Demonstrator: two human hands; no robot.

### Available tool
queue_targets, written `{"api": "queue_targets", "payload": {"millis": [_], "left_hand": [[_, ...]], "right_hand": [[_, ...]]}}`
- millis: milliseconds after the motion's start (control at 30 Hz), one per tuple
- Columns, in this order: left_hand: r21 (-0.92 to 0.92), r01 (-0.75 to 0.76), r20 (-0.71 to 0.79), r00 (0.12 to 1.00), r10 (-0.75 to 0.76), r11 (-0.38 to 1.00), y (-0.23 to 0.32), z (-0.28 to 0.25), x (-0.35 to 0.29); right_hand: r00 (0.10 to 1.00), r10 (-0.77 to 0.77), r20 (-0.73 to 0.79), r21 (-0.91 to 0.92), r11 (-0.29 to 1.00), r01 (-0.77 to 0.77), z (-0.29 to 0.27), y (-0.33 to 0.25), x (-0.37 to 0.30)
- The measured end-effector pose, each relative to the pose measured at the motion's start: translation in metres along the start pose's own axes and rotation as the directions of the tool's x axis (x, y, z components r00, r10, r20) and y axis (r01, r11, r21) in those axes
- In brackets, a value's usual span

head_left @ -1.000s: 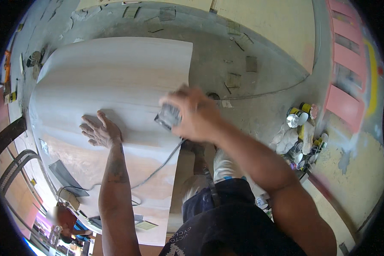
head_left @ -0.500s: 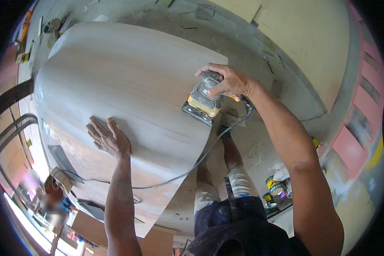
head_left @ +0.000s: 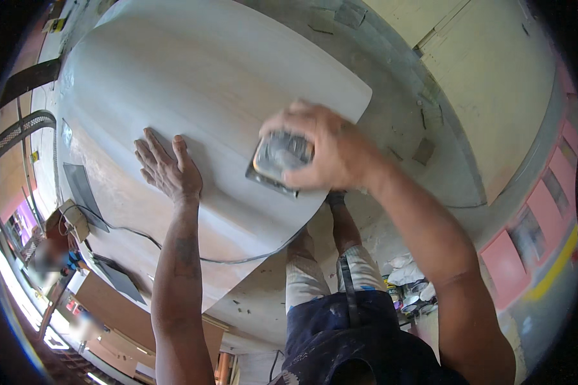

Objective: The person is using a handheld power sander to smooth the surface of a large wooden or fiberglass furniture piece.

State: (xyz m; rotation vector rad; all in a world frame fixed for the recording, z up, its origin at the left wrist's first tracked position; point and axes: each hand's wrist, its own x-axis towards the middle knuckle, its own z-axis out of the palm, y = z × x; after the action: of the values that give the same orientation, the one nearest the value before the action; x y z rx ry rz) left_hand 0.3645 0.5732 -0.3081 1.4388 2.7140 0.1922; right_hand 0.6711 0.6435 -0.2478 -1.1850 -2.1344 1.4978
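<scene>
A large curved grey panel (head_left: 237, 70), like a vehicle body part in primer, spreads out before me. My right hand (head_left: 318, 144) wraps around the top of an electric sander (head_left: 281, 155), whose flat pad rests on the panel near its right edge; hand and tool are blurred by motion. Flat on the panel's left part lies my left hand (head_left: 170, 168), fingers spread and nothing in it. A dark power cord (head_left: 237, 260) crosses the panel's near part and passes behind my left forearm.
On the panel's left side sit a dark flat sheet (head_left: 87, 196) and a beige power box (head_left: 75, 220). Cans and rags (head_left: 411, 282) stand on the floor by my legs. Pink panels (head_left: 507, 269) line the right. People, blurred, are at far lower left.
My right hand has moved the sander left, inward from the panel's right edge. My left hand stays flat on the panel. The whole view has shifted and turned somewhat.
</scene>
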Motion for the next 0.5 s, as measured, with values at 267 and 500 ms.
{"api": "queue_targets", "payload": {"millis": [267,500], "left_hand": [[-0.009,0.000,0.045,0.999,0.001,1.000,0.005,0.005,-0.001],[-0.031,-0.006,0.053,0.999,0.008,0.999,0.004,0.004,-0.002]], "right_hand": [[0.997,-0.078,-0.025,-0.348,0.935,0.064,0.096,-0.087,-0.081],[0.980,0.050,-0.193,-0.215,0.972,-0.092,0.074,-0.087,-0.066]]}}
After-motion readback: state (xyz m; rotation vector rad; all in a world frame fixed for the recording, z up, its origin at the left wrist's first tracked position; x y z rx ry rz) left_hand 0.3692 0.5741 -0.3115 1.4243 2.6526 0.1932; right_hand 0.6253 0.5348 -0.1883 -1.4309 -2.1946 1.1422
